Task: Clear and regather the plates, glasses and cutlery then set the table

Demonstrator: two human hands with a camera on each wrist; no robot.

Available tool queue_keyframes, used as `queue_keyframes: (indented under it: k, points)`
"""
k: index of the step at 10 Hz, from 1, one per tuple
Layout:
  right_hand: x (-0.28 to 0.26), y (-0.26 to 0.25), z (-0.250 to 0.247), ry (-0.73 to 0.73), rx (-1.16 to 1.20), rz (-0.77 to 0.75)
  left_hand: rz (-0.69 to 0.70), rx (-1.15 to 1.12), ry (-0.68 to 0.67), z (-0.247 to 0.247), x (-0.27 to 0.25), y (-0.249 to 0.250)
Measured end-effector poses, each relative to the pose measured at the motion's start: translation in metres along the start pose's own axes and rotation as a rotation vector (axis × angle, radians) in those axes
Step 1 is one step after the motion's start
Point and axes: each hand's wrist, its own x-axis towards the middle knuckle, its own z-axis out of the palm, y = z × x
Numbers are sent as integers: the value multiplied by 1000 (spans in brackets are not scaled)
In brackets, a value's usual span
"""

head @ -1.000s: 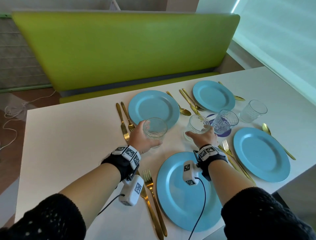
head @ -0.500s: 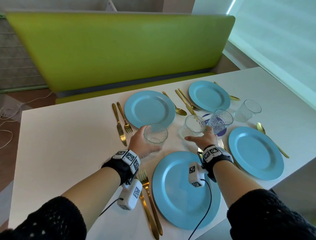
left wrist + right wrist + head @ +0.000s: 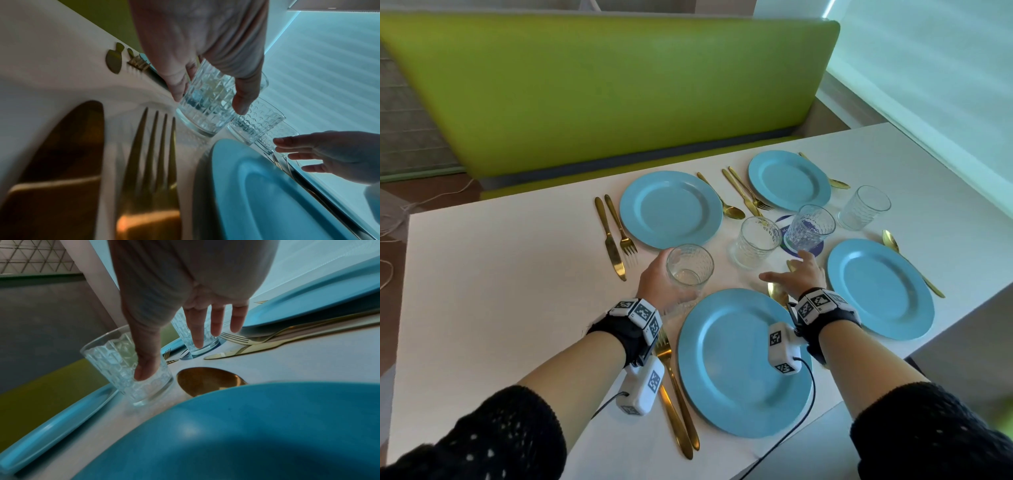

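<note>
My left hand (image 3: pixel 669 279) grips a clear patterned glass (image 3: pixel 690 270) just beyond the near blue plate (image 3: pixel 743 363); in the left wrist view thumb and fingers wrap this glass (image 3: pixel 205 107). My right hand (image 3: pixel 787 269) hovers open with spread fingers, just short of a second glass (image 3: pixel 756 246) that stands free on the table. In the right wrist view its thumb lies in front of that glass (image 3: pixel 115 356). A gold spoon (image 3: pixel 777 293) lies under the right hand. A third glass (image 3: pixel 810 228) stands on a dark blue coaster and a fourth (image 3: pixel 864 207) at the right.
Three more blue plates lie at the far left (image 3: pixel 671 209), far right (image 3: pixel 789 180) and right (image 3: pixel 880 287). A gold knife and fork (image 3: pixel 614 240) lie beside the far left plate, another pair (image 3: pixel 676 397) left of the near plate. A green bench (image 3: pixel 599 92) backs the white table (image 3: pixel 500 291).
My right hand has let go of the second glass and drawn back toward me, fingers spread. The left hand has pulled its glass slightly nearer, off the far left plate's edge.
</note>
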Motion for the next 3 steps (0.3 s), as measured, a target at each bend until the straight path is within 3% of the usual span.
queue_keyframes:
  k: [3]
  points:
    - [-27, 2, -21, 45, -4, -8, -56, -10, -36, -6, -10, 15]
